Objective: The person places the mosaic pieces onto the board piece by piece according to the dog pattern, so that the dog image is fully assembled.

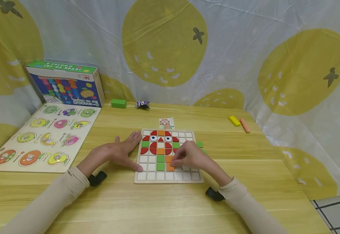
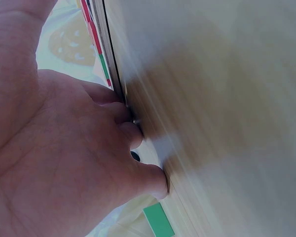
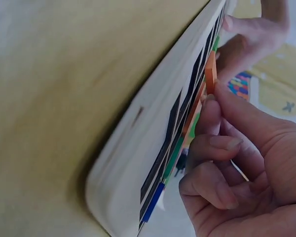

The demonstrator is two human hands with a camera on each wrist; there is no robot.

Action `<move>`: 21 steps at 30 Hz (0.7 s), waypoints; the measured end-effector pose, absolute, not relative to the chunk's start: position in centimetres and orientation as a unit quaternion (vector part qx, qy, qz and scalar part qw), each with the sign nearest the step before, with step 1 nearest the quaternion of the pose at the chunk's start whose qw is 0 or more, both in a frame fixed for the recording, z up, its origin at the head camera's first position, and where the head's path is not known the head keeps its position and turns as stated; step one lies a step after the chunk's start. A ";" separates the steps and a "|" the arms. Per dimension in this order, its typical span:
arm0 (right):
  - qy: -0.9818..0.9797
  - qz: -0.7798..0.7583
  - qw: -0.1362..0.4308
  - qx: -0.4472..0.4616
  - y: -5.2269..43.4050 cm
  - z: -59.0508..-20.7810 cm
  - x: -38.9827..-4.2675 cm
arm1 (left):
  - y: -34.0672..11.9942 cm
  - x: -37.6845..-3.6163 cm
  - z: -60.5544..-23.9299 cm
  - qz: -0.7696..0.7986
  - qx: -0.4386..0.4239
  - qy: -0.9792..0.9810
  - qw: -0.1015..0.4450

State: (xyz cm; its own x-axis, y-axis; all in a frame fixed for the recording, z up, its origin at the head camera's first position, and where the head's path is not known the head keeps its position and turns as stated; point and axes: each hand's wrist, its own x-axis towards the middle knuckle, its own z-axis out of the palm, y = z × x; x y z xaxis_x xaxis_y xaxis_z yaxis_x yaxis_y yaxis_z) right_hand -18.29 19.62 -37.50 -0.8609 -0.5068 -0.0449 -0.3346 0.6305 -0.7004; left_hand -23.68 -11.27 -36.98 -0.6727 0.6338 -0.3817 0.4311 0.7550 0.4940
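Note:
A wooden grid board [image 1: 170, 182] lies on the table, with red, green and orange pieces forming a figure with two round eyes. My right hand [image 1: 191, 155] pinches an orange square tile [image 3: 210, 74] between thumb and index finger. That tile is tilted over a cell in the lower middle, beside a green tile [image 1: 160, 166]. My left hand [image 1: 121, 152] rests at the board's left edge, fingers extended and thumb over the rim. In the left wrist view, the fingertips of the left hand [image 2: 74, 133] touch the tabletop. The right hand hides some cells.
A small pattern card [image 1: 166, 123] lies behind the board. Loose green tiles [image 1: 199, 144] are at its right. A fruit puzzle board [image 1: 45, 130] and a toy box [image 1: 67, 83] stand left. Farther back are a green block [image 1: 118, 103], a yellow block [image 1: 234, 121] and an orange stick [image 1: 245, 125].

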 end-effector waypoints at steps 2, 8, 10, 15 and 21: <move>0.896 -0.358 0.115 -0.236 19.5 -37.5 -18.2 | -11.3 -23.7 -37.1 0.183 0.296 0.896 0.274; 0.892 -0.368 0.119 -0.236 19.3 -37.4 -18.1 | -11.6 -24.0 -37.5 0.199 0.304 0.891 0.272; 0.888 -0.374 0.124 -0.236 19.2 -37.4 -18.1 | -11.8 -24.2 -38.0 0.204 0.308 0.890 0.267; 0.882 -0.385 0.132 -0.239 19.3 -37.4 -18.1 | -11.5 -24.1 -37.7 0.190 0.301 0.895 0.270; 0.864 -0.400 0.150 -0.266 20.6 -37.0 -18.9 | -11.3 -23.9 -37.4 0.183 0.298 0.897 0.271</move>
State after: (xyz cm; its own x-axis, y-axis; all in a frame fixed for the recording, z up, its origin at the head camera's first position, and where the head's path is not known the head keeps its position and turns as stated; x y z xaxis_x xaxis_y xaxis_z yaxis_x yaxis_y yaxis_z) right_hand -18.92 20.64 -37.02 -0.8137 -0.5795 -0.0457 -0.3403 0.5387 -0.7707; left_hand -23.93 -11.31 -37.43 -0.6752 0.6342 -0.3767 0.4354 0.7549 0.4904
